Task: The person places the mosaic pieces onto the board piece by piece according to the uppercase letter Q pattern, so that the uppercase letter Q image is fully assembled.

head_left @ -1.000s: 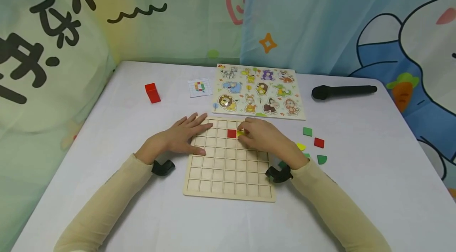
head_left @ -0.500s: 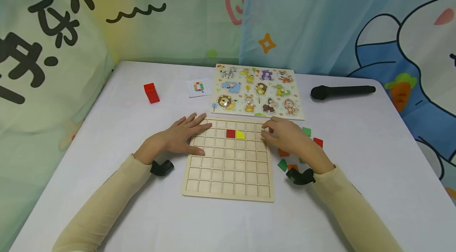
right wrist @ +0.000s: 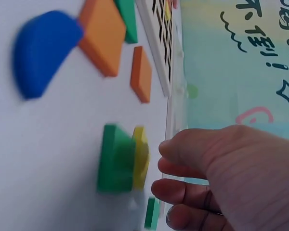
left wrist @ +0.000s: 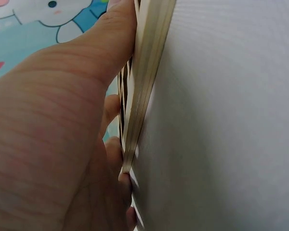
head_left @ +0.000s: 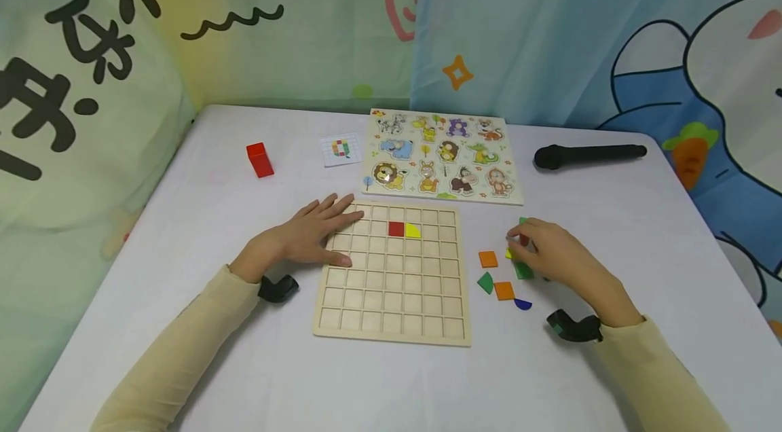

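Above the tabletop [head_left: 391,391], our right hand [head_left: 552,252] bends its fingers loosely near a loose yellow piece [right wrist: 141,156], nothing visibly pinched. Our left hand [head_left: 314,231], fingers spread, rests on the left edge of the grid board [head_left: 394,301]. Only a red square [head_left: 396,229] and a yellow quarter-round [head_left: 413,231] sit in visible cells; we judge the work barely begun, with the orange square [head_left: 504,291], green wedge [head_left: 485,283] and other loose pieces unplaced.

Soft light, faint shadows on the white cloth-covered counter [head_left: 379,391]; the right-wrist view blurs a green square block [right wrist: 116,161].
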`<control>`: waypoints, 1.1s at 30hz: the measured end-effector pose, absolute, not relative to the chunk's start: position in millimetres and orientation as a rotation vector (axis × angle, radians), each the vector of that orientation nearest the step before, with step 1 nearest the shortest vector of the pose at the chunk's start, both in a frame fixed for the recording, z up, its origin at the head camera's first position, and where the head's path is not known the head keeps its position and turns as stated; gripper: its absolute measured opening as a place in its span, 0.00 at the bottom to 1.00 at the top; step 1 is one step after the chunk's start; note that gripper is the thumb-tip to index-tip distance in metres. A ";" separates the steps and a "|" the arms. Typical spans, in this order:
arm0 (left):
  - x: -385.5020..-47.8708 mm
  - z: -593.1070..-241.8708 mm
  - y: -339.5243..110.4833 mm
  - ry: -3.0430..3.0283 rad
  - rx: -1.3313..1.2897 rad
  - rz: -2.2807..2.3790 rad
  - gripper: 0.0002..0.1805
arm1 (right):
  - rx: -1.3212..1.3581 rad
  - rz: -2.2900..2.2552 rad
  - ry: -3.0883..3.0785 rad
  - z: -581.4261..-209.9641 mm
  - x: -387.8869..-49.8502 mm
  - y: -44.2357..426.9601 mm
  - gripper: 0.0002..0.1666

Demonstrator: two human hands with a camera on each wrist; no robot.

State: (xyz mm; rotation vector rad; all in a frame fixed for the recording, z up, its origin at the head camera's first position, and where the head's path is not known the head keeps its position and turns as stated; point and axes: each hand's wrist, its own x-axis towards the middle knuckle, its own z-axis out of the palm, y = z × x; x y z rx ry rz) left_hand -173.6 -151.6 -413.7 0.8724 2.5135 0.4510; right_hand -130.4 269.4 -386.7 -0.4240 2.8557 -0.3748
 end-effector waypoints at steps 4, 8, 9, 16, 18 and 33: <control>-174.2 -414.5 -151.2 2.508 0.871 0.457 0.50 | -0.400 -0.389 2.843 -388.0 -123.9 277.4 0.16; -174.1 -415.5 -151.8 2.518 0.874 0.451 0.50 | -0.406 -0.414 2.828 -389.4 -120.8 279.9 0.17; -174.1 -415.6 -151.9 2.521 0.873 0.449 0.50 | -0.410 -0.419 2.827 -389.7 -120.6 280.0 0.17; -174.3 -416.8 -151.3 2.525 0.866 0.440 0.51 | -0.421 -0.418 2.792 -390.9 -123.5 277.3 0.19; -174.5 -417.6 -151.2 2.527 0.866 0.437 0.51 | -0.415 -0.408 2.780 -391.5 -125.2 276.3 0.19; -173.3 -416.7 -152.0 2.528 0.885 0.462 0.50 | -0.362 -0.311 2.840 -394.8 -128.0 269.2 0.18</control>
